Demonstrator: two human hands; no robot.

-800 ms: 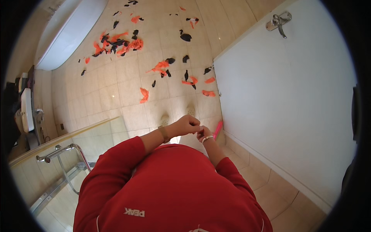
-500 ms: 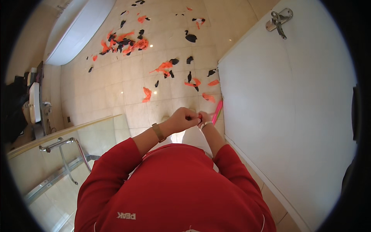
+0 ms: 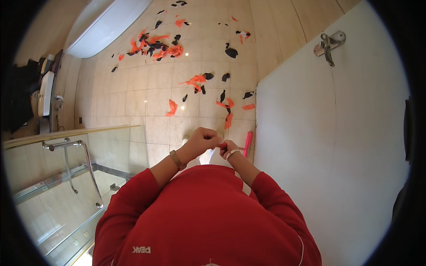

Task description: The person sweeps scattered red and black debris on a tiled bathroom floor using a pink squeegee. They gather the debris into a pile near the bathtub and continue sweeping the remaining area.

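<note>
Red piece (image 3: 222,145), long axis crosswise, between fingers (image 3: 214,141)

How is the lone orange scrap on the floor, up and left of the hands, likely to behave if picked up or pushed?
The orange scrap looks thin and creased, so it will probably droop. Its small, sheet-like shape suggests it is light. Lying low on the tiled floor, it would likely slide or bunch rather than roll.

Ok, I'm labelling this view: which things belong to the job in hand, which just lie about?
Apparently in use:
small red piece between left hand and right hand
long pink object, hand contact unclear

Lying about:
crumpled orange scraps, beige tiled floor
crumpled black scraps, same floor
</note>
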